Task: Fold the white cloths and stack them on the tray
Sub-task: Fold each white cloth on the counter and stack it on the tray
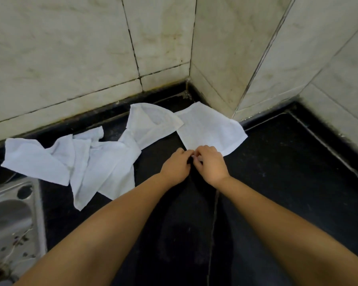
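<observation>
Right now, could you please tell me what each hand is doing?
Left hand: fingers pinch the near corner of the flat white cloth.
Right hand: pinches the same corner.

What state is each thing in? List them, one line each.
Flat cloth: spread on the black counter, near corner pinched by both hands.
Crumpled cloths: unfolded, heaped left of it.
Left hand: pinching the cloth corner.
Right hand: pinching the same corner.
Sink: steel, basin empty of cloths.
</observation>
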Tool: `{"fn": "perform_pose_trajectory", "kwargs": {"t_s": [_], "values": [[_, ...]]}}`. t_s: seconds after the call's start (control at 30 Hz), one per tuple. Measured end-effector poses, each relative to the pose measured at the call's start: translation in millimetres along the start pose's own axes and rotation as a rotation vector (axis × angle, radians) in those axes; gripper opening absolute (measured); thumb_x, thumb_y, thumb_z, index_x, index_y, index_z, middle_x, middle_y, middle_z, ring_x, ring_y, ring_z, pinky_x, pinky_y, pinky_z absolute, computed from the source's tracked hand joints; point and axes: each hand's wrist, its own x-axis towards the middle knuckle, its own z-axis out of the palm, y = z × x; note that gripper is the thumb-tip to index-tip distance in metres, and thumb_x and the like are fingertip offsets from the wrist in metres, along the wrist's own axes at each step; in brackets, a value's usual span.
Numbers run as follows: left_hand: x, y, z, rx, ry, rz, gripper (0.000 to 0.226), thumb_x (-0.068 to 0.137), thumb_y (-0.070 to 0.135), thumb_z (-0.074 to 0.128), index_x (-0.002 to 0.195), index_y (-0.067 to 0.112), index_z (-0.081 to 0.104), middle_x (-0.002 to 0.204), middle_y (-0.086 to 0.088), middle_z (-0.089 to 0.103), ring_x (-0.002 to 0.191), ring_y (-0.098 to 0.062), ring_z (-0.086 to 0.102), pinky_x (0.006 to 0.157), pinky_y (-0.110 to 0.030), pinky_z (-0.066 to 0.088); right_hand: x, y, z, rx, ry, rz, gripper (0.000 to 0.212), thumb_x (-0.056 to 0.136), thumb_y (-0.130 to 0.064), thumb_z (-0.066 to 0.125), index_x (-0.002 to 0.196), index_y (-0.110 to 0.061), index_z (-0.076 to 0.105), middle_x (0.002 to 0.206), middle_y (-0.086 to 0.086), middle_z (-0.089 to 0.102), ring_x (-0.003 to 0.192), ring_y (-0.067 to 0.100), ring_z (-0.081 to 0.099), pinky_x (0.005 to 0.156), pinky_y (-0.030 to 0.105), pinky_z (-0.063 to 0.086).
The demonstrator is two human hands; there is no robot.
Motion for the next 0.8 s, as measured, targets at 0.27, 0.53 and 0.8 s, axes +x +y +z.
{"fn": "perform_pose_trajectory", "kwargs": {"t_s": [0.27, 0.53, 0.8], "values": [[-29.5, 7.9, -25.0, -0.008, 0.142, 0.001, 0.021, 0.094, 0.028, 0.053, 0.091, 0.008, 0.061, 0.104, -0.006, 0.044, 0.095, -0.025, 0.053, 0.080, -0.036, 0.046, -40.5, -18.5, -60.6, 0.498, 0.231, 0.285, 0.013, 0.095, -0.018, 0.047, 0.089, -0.007, 0.051, 0.074, 0.003, 0.054, 0.067, 0.015, 0.049, 0.064, 0.027, 0.043], [-90.9, -6.4, -29.8, 0.051, 0.151, 0.031, 0.023, 0.093, 0.029, 0.056, 0.103, 0.013, 0.068, 0.108, -0.005, 0.043, 0.099, -0.022, 0.052, 0.085, -0.035, 0.048, -122.5, -2.8, -81.7, 0.687, 0.467, 0.584, 0.009, 0.094, -0.014, 0.045, 0.089, -0.010, 0.052, 0.076, -0.004, 0.048, 0.071, 0.010, 0.044, 0.059, 0.019, 0.037], [-134.4, -21.3, -2.7, -0.063, -0.082, 0.144, 0.016, 0.088, 0.025, 0.063, 0.091, 0.011, 0.069, 0.095, 0.001, 0.060, 0.089, -0.013, 0.056, 0.085, -0.029, 0.048, -221.6, 14.9, -41.7, 0.611, 0.347, 0.742, 0.013, 0.096, -0.015, 0.043, 0.092, -0.008, 0.052, 0.083, -0.001, 0.052, 0.076, 0.014, 0.047, 0.058, 0.023, 0.038]]}}
